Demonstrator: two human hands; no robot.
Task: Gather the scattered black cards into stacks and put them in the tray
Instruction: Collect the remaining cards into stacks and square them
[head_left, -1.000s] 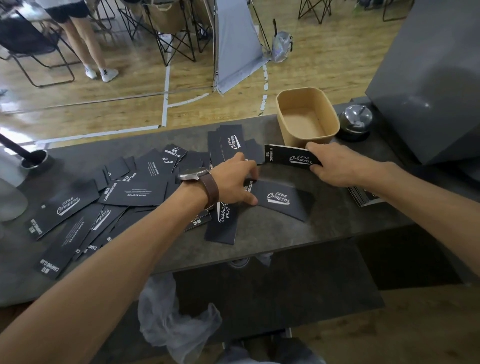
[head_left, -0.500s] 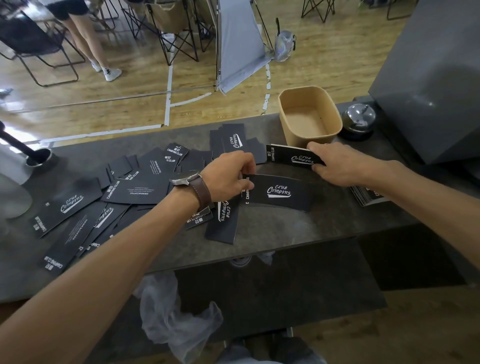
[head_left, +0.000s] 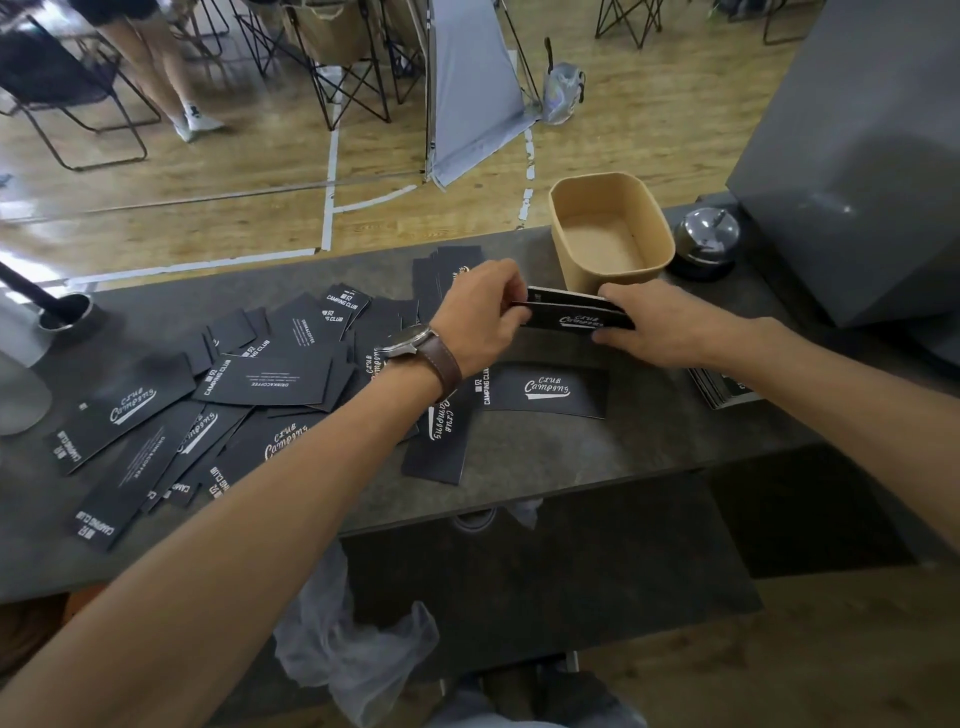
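Head view: a dark grey surface (head_left: 545, 457) stands on a wooden floor (head_left: 249, 208) marked with white tape; folding chairs (head_left: 78, 93) stand further back. Black cards (head_left: 260, 379) lie scattered over the left and middle of the surface, one card (head_left: 545, 389) lying flat by itself below the hands. A tan tray (head_left: 610, 234) sits at the far edge, beside a silver bell (head_left: 709, 239). Another stack (head_left: 727, 387) lies by the right forearm. Both arms reach forward. The left hand (head_left: 483, 317), wearing a brown-strapped watch (head_left: 415, 345), pinches one end of a small held stack (head_left: 576, 312); the right hand (head_left: 660, 325) grips the other end with curled fingers, just in front of the tray.
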